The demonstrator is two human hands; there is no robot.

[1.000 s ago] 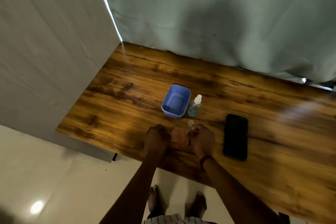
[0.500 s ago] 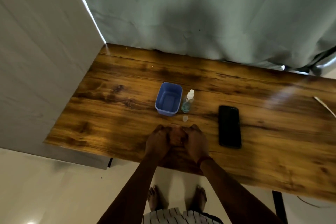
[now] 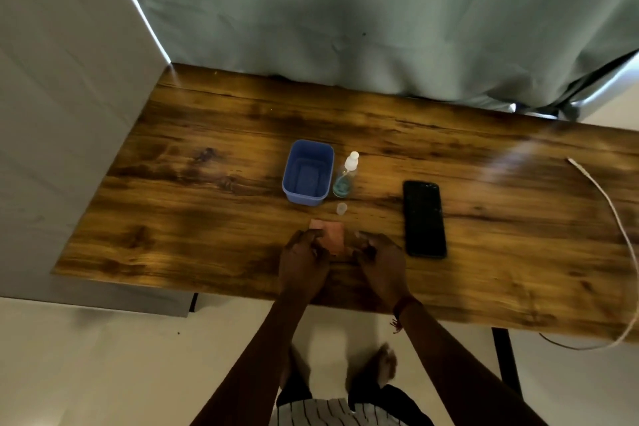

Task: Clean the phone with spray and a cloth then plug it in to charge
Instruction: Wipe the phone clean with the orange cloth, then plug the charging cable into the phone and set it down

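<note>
Hands: left hand (image 3: 304,261) and right hand (image 3: 378,261) both pinch the pink cloth (image 3: 330,235)
Phone (image 3: 424,219): dark, flat on table (image 3: 173,218)
Writing: none to read on spray bottle (image 3: 345,175)

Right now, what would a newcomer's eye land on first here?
Probably both hands, left hand and right hand, holding a pink cloth at the table's near edge. Next, the black phone lying flat just right of them, then the blue tub and spray bottle behind.
</note>
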